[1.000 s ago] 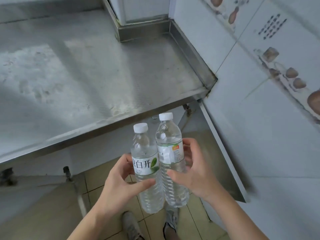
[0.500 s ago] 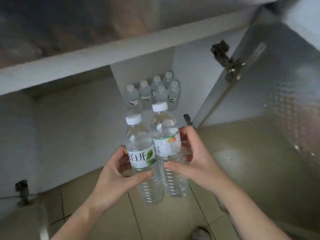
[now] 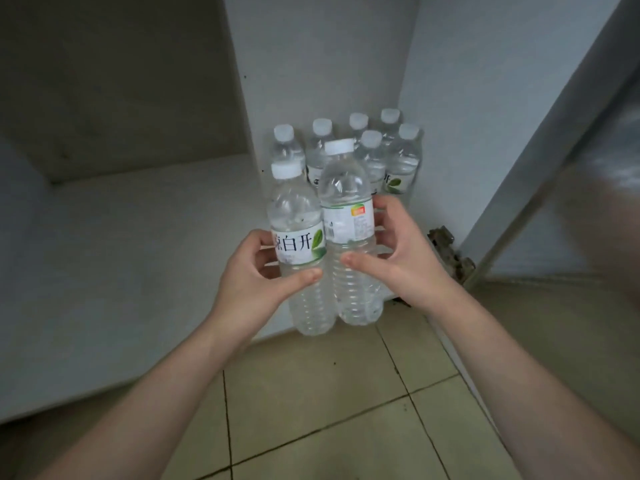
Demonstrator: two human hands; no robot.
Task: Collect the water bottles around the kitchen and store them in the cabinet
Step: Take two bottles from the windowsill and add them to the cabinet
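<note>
Water bottles, two of them, are carried upright side by side and touching, just in front of the open cabinet. The left hand (image 3: 258, 271) wraps the left bottle (image 3: 299, 244) at its label, thumb across the front and fingers curled behind; the right hand (image 3: 398, 252) grips the right bottle (image 3: 348, 220) the same way, thumb on the ribbed body below the label. Holding each at mid-height and pressing the pair together probably keeps both steady and vertical, ready to be set down on their bases as one unit.

Both bottles are clear thin plastic, full or nearly so, with white screw caps, smooth rounded shoulders and ribbed lower halves; the left label shows printed characters and a green leaf, the right one small print and an orange patch.

Beyond them, six stored bottles (image 3: 403, 161) of the same kind stand packed together in the back right corner of the cabinet floor (image 3: 138, 237), likely to leave room in front and to the left. The cabinet interior is plain, matte and pale. To the right hangs the open cabinet door (image 3: 554, 188), a hinge (image 3: 446, 247) at its foot. Beige tiled floor (image 3: 311, 410) lies below.
</note>
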